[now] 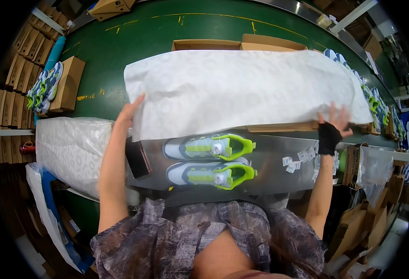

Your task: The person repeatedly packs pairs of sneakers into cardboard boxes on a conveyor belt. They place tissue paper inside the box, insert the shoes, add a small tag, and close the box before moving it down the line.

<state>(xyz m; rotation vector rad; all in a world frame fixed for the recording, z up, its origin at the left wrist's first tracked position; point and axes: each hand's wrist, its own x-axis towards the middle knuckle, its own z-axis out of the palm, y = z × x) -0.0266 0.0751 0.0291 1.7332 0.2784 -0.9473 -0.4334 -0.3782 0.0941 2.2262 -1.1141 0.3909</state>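
Observation:
A wide white sheet of tissue paper (241, 88) with faint grey patterning is spread over an open brown cardboard shoebox (274, 43), hiding most of it. My left hand (131, 111) grips the sheet at its left edge, the fingertips partly hidden. At the lower right of the paper, my right hand (335, 126), in a black fingerless glove, has its fingers spread on or just above it, slightly blurred; contact is unclear. Nearer me, two white, grey and lime-green sneakers, an upper one (199, 148) and a lower one (204, 175), lie side by side on the grey work surface (269, 174).
A dark phone (138, 159) lies left of the sneakers; small white packets (297, 160) lie right. A plastic-covered stack of patterned paper (74, 151) stands at left. More sneakers rest by a box (67, 86) on the green belt (106, 51) and along the right. Stacked shoeboxes (16, 76) fill the far left.

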